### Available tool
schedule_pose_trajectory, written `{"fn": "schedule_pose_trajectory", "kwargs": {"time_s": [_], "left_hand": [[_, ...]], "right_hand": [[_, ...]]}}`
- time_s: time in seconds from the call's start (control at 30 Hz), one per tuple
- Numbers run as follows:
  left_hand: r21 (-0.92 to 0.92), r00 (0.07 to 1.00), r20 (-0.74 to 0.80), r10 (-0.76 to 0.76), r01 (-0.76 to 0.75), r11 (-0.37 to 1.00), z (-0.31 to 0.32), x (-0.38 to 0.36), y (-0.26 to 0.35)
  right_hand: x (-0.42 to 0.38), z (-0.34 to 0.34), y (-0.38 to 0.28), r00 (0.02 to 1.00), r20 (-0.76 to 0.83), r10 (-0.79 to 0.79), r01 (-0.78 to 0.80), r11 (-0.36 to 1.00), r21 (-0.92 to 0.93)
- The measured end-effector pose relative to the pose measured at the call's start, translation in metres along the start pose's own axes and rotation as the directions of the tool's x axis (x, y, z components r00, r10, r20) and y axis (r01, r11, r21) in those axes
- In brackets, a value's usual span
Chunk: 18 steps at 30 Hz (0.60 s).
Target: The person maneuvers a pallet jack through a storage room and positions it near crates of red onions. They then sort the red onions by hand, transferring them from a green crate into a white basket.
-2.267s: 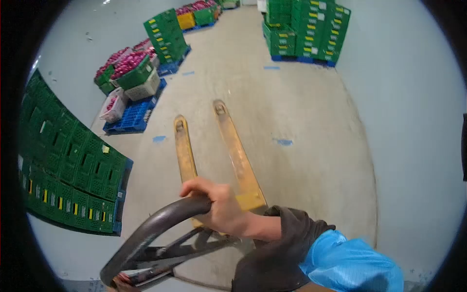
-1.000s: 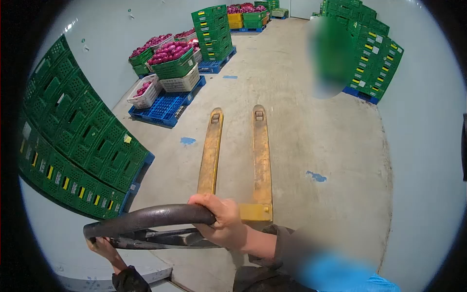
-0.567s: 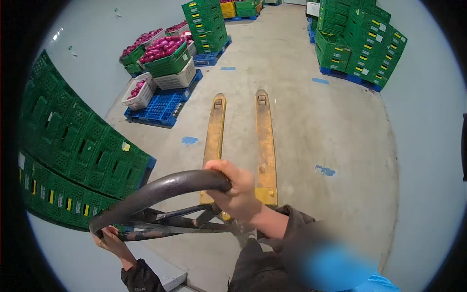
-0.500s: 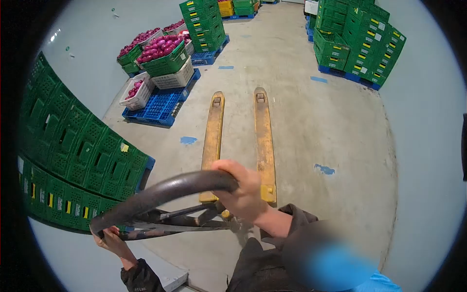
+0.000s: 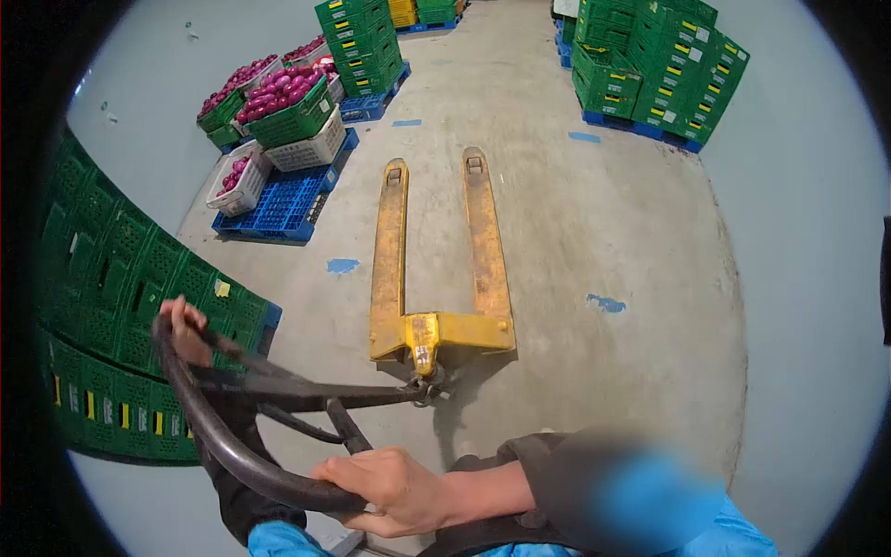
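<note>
A yellow pallet jack (image 5: 461,329) stands on the floor in front of me, its two worn forks pointing away and carrying nothing. Its dark, curved handle (image 5: 223,446) swings out to the left side. My right hand (image 5: 394,487) is closed around the near end of that handle, low in the view. At the far end, beside the stacked green crates, my left hand (image 5: 188,331) is wrapped over the bar. The handle partly hides the fingers of both hands.
Green crates (image 5: 139,278) are stacked close on the left. Beyond them, a blue pallet (image 5: 288,200) bears crates of purple-red produce (image 5: 283,93). More green crates (image 5: 673,74) stand on a pallet at the back right. A pale wall (image 5: 807,278) runs along the right.
The handle has swung round: my right hand came down toward me and my left hand went up and forward. The jack's yellow body now shows. Surroundings have shifted slightly left.
</note>
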<state>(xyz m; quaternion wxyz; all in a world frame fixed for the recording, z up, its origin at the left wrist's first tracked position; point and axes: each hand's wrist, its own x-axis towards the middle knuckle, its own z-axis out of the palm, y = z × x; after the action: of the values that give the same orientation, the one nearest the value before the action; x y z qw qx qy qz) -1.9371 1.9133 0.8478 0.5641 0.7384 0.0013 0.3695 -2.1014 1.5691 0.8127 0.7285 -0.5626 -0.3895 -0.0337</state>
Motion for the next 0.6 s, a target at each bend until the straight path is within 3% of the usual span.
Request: {"fn": "schedule_pose_trajectory", "kwargs": {"time_s": [0.07, 0.1, 0.13, 0.17, 0.2, 0.23, 0.27, 0.3, 0.4, 0.47, 0.6], "left_hand": [[-0.087, 0.988, 0.105, 0.109, -0.100, 0.991, 0.022, 0.033, -0.029], [-0.127, 0.998, 0.063, -0.014, 0.022, 0.992, 0.039, 0.046, -0.031], [-0.162, 0.988, 0.033, -0.150, 0.153, 0.975, 0.059, 0.052, -0.032], [-0.098, 0.991, 0.028, -0.132, 0.134, 0.986, 0.077, 0.061, -0.037], [-0.090, 0.988, 0.152, -0.037, 0.051, 0.995, 0.089, 0.082, -0.058], [-0.223, 0.988, 0.155, -0.015, 0.050, 0.974, 0.124, 0.078, -0.053], [-0.300, 0.988, 0.057, -0.143, 0.154, 0.941, 0.150, 0.091, -0.067], [-0.314, 0.968, 0.223, -0.112, 0.180, 0.932, 0.160, 0.098, -0.065], [-0.303, 0.966, 0.200, -0.163, 0.219, 0.928, 0.182, 0.104, -0.067], [-0.362, 0.924, 0.379, 0.049, 0.099, 0.927, 0.201, 0.111, -0.075], [-0.318, 0.891, 0.453, 0.032, 0.128, 0.940, 0.231, 0.116, -0.063]], "right_hand": [[0.012, 0.013, 0.011, 1.000, -0.020, -0.004, 0.003, 1.000, -0.024], [0.018, 0.019, 0.015, 1.000, -0.026, 0.006, -0.007, 0.999, -0.032], [0.024, 0.020, 0.021, 0.994, -0.006, 0.112, -0.112, 0.994, -0.012], [0.032, 0.016, 0.026, 0.989, -0.124, 0.081, -0.087, 0.995, -0.044], [0.044, -0.001, 0.023, 0.970, -0.224, 0.091, -0.117, 0.988, -0.105], [0.051, -0.019, 0.019, 0.941, -0.325, 0.099, -0.158, 0.974, -0.162], [0.053, -0.032, 0.019, 0.929, -0.357, 0.097, -0.160, 0.975, -0.153], [0.056, -0.040, 0.021, 0.918, -0.385, 0.094, -0.161, 0.976, -0.146], [0.058, -0.009, 0.028, 0.926, -0.378, 0.016, -0.107, 0.970, -0.221], [0.063, 0.006, 0.040, 0.941, -0.339, 0.015, -0.102, 0.966, -0.239], [0.090, 0.032, 0.052, 0.933, -0.356, -0.056, -0.060, 0.951, -0.305]]}}
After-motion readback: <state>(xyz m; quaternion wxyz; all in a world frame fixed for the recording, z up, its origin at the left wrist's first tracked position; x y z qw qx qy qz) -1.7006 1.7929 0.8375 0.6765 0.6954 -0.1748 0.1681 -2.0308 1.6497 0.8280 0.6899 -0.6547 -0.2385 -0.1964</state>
